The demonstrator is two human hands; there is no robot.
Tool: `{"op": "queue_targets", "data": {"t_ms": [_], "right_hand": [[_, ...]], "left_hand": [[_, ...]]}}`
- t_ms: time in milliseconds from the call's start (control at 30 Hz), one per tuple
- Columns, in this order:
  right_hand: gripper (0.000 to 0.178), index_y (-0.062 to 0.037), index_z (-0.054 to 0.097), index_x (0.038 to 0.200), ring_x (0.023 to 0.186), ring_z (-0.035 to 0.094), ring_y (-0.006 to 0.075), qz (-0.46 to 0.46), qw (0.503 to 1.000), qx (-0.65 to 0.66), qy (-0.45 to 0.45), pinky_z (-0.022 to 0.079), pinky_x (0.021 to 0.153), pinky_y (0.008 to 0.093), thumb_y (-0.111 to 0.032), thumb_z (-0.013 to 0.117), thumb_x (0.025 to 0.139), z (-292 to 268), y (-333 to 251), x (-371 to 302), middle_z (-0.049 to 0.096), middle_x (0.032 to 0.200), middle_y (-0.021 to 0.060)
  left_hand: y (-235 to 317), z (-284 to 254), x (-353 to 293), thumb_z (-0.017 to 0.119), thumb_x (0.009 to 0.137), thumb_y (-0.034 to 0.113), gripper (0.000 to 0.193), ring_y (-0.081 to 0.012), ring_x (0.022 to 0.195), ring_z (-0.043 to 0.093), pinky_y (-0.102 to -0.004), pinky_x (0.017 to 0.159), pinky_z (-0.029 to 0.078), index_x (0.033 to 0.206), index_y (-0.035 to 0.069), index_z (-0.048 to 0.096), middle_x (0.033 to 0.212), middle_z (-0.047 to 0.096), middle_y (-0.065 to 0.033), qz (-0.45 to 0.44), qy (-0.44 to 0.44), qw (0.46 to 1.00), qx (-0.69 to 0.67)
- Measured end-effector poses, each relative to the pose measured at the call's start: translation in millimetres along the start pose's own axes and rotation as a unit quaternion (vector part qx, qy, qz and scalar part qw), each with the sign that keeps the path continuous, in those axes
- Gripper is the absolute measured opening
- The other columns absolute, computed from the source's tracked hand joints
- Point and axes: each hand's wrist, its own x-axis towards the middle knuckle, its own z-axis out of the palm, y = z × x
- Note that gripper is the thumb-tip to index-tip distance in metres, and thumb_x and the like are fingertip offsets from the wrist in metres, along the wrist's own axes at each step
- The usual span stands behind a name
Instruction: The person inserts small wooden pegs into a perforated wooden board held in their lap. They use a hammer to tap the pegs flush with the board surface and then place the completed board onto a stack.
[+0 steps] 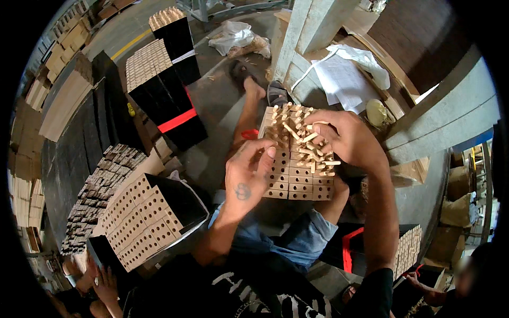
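Between my knees stands a block of bundled wooden bars [277, 186] with rows of round holes in its top face. Light wooden dowels [314, 157] lie loose in a heap on its right half, and several stand upright in the holes toward the far edge. Over the far right part, my right hand [347, 139] is closed, with a dowel between thumb and fingers. My left hand [246, 172] is at the block's left side, thumb and fingertips pressed together over the holes. Whatever it pinches is too hidden to make out.
At left is another drilled bundle [140, 222] beside stacked dark-sided bars [103, 193]. Black-sided stacks [167, 87] with red tape stand farther off. A grey metal post [299, 50] and papers [344, 79] are ahead right. Other people's hands [106, 286] show at lower left.
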Motion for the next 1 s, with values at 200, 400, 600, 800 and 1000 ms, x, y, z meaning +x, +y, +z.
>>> {"op": "queue_targets", "data": {"t_ms": [200, 400, 600, 800, 1000], "right_hand": [[0.017, 0.0048, 0.063, 0.109, 0.076, 0.071, 0.0224, 0.04, 0.976, 0.184, 0.106, 0.058, 0.067, 0.032, -0.007, 0.056, 0.098, 9.3, 15.4, -9.3, 0.07, 0.091, 0.0164], [0.019, 0.0015, 0.059, 0.092, 0.066, 0.064, 0.0116, 0.141, 0.926, 0.244, 0.252, 0.052, 0.056, 0.0251, -0.016, 0.059, 0.1, 6.7, 19.6, -48.1, 0.067, 0.084, 0.0096], [0.02, 0.0007, 0.066, 0.099, 0.057, 0.052, 0.0064, 0.204, 0.867, 0.228, 0.395, 0.039, 0.05, 0.0213, -0.019, 0.06, 0.1, 31.9, 55.8, -106.3, 0.066, 0.08, 0.005], [0.02, 0.0009, 0.061, 0.109, 0.064, 0.062, 0.0129, 0.186, 0.854, 0.29, 0.391, 0.048, 0.057, 0.0242, -0.017, 0.054, 0.103, 52.8, 50.9, -128.7, 0.069, 0.085, 0.0082], [0.01, 0.0018, 0.064, 0.101, 0.067, 0.064, 0.0138, 0.148, 0.883, 0.245, 0.373, 0.05, 0.062, 0.0236, -0.006, 0.063, 0.095, 45.7, 26.9, -119.6, 0.07, 0.082, 0.0103]], "left_hand": [[9.5, 1.0, -4.9, 0.066, 0.096, 0.014, 0.019, -0.0087, 0.076, 0.057, -0.0239, 0.068, 0.047, 0.109, -0.001, 0.068, 0.092, 0.064, -0.0038, 0.054, 0.014, 0.994, 0.09], [33.5, 11.2, 7.7, 0.074, 0.085, 0.009, 0.029, -0.0252, 0.09, 0.064, -0.0341, 0.081, 0.052, 0.113, 0.004, 0.069, 0.105, 0.062, -0.0124, 0.17, -0.05, 0.962, 0.207], [65.7, 68.2, 14.8, 0.073, 0.085, 0.02, 0.033, -0.0343, 0.114, 0.048, -0.0444, 0.096, 0.042, 0.112, 0.002, 0.068, 0.119, 0.055, -0.0167, 0.286, -0.208, 0.863, 0.361], [50.9, 104.2, 26.1, 0.068, 0.078, 0.008, 0.02, -0.0344, 0.112, 0.051, -0.043, 0.092, 0.043, 0.096, -0.003, 0.069, 0.117, 0.056, -0.02, 0.274, -0.305, 0.791, 0.455], [65.1, 40.1, 30.9, 0.074, 0.086, 0.01, 0.01, -0.0213, 0.086, 0.065, -0.0321, 0.073, 0.054, 0.094, 0.003, 0.074, 0.098, 0.061, -0.0092, 0.251, -0.153, 0.95, 0.105]]}}
